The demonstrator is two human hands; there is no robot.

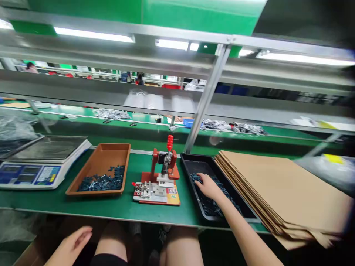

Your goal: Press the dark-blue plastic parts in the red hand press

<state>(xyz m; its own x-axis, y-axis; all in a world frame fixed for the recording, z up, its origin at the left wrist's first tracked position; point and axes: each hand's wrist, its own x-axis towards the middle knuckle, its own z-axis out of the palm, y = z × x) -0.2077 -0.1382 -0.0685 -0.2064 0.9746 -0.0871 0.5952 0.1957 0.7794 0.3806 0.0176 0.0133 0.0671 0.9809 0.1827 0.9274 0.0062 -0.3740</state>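
My right hand (209,187) reaches into a black tray (198,159) on the right. Its fingers are bent and a little apart at a pile of small dark blue plastic pieces (209,207); no piece shows clearly in its grasp. Low at the left, over my lap, my left hand (73,242) hangs loosely curled, with a gap between thumb and fingers and nothing visible in it. Between the trays stands a toggle clamp fixture (163,177), its red handle (170,143) upright. Left of it, a brown tray (102,151) holds more dark blue pieces (104,181).
A digital scale (36,166) stands at the left, beside clear plastic bags (15,127). Flat brown cardboard sheets (280,184) are stacked right of the black tray. A slanted metal post (206,96) rises behind the fixture, holding shelves. Heaped parts (112,113) lie on the bench beyond.
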